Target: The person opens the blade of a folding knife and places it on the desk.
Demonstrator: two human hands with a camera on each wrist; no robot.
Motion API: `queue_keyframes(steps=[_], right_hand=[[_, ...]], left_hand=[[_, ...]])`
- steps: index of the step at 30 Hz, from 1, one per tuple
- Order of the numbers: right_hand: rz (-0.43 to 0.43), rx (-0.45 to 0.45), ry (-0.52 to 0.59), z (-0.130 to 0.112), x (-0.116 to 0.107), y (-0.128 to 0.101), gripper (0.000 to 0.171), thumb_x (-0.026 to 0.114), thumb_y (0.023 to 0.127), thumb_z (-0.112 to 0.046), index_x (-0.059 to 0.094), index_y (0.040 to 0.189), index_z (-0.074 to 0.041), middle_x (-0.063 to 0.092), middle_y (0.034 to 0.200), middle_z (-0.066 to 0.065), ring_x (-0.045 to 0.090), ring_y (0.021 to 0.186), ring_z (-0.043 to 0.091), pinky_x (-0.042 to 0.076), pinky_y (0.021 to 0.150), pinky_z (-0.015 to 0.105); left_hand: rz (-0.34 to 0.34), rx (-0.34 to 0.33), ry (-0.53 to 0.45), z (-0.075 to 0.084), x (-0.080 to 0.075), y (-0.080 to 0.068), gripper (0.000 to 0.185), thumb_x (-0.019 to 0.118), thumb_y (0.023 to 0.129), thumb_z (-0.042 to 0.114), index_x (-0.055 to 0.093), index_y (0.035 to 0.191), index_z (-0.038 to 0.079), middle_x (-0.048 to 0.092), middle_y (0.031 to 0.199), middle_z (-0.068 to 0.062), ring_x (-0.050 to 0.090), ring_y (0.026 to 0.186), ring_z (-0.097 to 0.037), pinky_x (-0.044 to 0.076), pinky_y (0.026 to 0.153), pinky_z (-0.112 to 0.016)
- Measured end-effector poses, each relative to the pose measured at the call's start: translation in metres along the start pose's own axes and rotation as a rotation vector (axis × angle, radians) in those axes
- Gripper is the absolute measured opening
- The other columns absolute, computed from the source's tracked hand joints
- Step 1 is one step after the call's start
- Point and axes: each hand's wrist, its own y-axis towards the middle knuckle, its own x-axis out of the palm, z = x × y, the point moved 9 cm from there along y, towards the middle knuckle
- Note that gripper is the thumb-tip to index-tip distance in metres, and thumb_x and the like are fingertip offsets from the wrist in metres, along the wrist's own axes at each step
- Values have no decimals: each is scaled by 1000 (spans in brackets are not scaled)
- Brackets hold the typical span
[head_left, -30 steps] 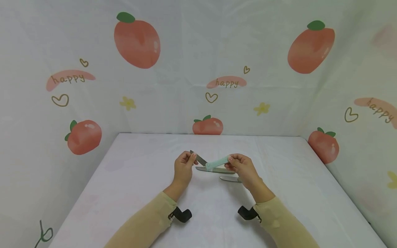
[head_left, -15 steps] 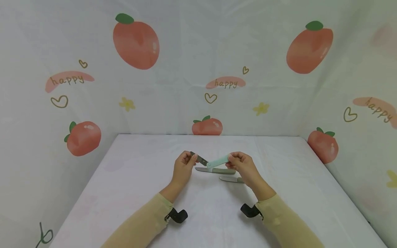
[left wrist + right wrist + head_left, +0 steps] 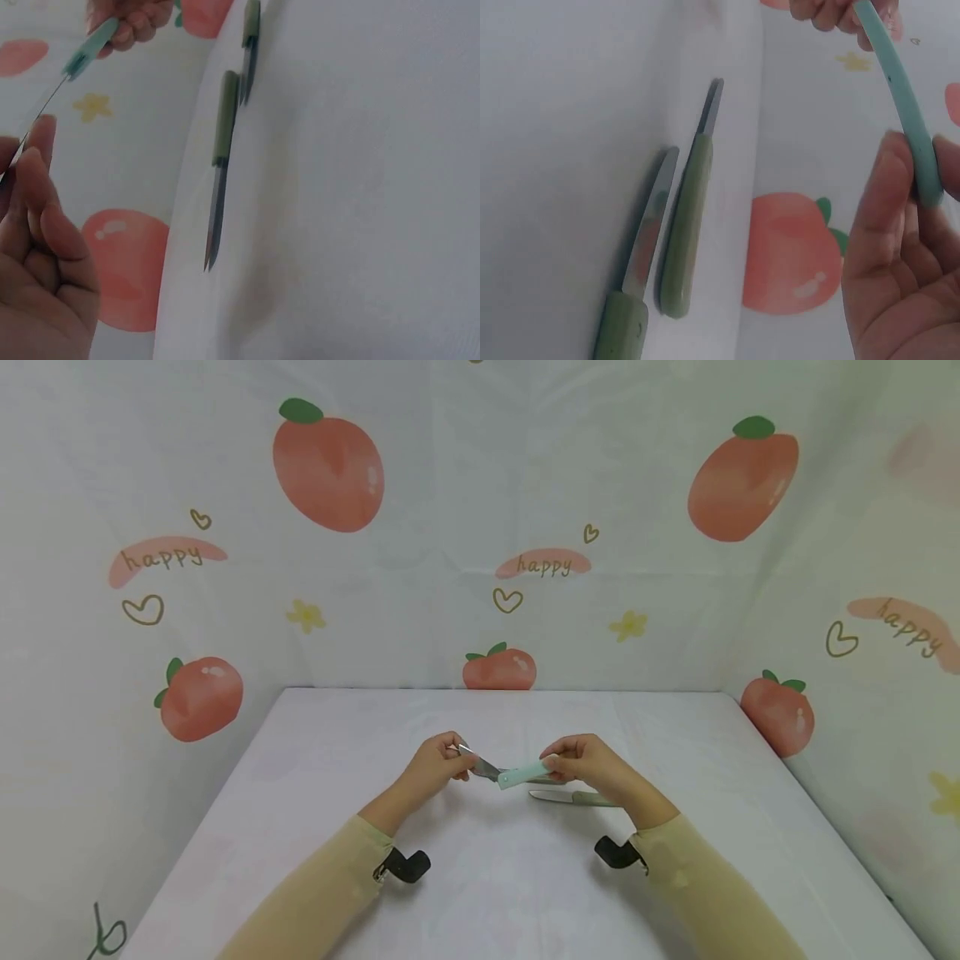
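Both hands hold one folding knife up over the table, its blade swung out from the handle. My left hand [image 3: 437,764] pinches the shiny steel blade [image 3: 484,768] toward its tip between thumb and fingers. At the other end, my right hand [image 3: 596,768] pinches the mint-green handle [image 3: 522,774] between thumb and fingertips, as the right wrist view also shows along the pale handle [image 3: 900,94]. Behind and below lies a green-handled knife [image 3: 688,225], partly covered by the mint handle in the head view. A second green-handled knife [image 3: 573,797] lies nearer, its handle end behind my right wrist.
The white-covered table [image 3: 337,877] runs back to a white cloth wall [image 3: 420,568] printed with peaches, hearts and flowers. Both knives on the table point their blades to the left. A black wrist mount [image 3: 408,865] sits on the left sleeve, another mount [image 3: 618,853] on the right.
The folding knife has come down a little and turned, so its dark blade now shines. My forearms have spread apart, the left wrist going left and lower. More of the nearer knife's handle shows.
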Motion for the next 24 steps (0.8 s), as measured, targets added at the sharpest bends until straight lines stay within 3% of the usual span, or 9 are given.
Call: queue_keyframes(steps=[5,11,18,21,24], right_hand=[[-126,9,-50,2,6,-1,25,69,96,-14,68,110,7,71,93,14,65,82,25,56,79,33],[-194,5,-121,4,11,2,20,69,95,-12,70,105,5,71,89,12,61,75,17,55,74,31],[-16,-28,-187,0,2,6,19,67,97,-13,69,106,4,72,89,10,68,82,25,57,78,33],[74,-46,-189,-5,-3,7,19,66,98,-12,69,107,5,72,90,10,68,86,34,56,78,32],[168,-54,-165,-7,-8,9,19,65,98,-11,68,107,6,72,91,12,69,86,35,56,76,29]], left_hand=[[-174,-51,27,-6,6,0,17,71,92,12,57,89,3,76,83,-9,64,69,-14,52,79,-42],[-233,-78,34,-10,9,-1,18,71,93,13,57,88,3,76,85,-10,61,68,-13,49,74,-36],[-187,-62,23,-5,5,2,16,70,94,12,59,87,3,76,86,-9,60,68,-13,45,73,-34],[-130,-59,4,-4,0,6,15,70,94,11,59,87,4,76,84,-9,59,67,-12,46,72,-32],[-57,-60,-50,-6,-6,11,17,70,94,10,57,85,5,76,83,-9,58,66,-10,46,68,-28]])
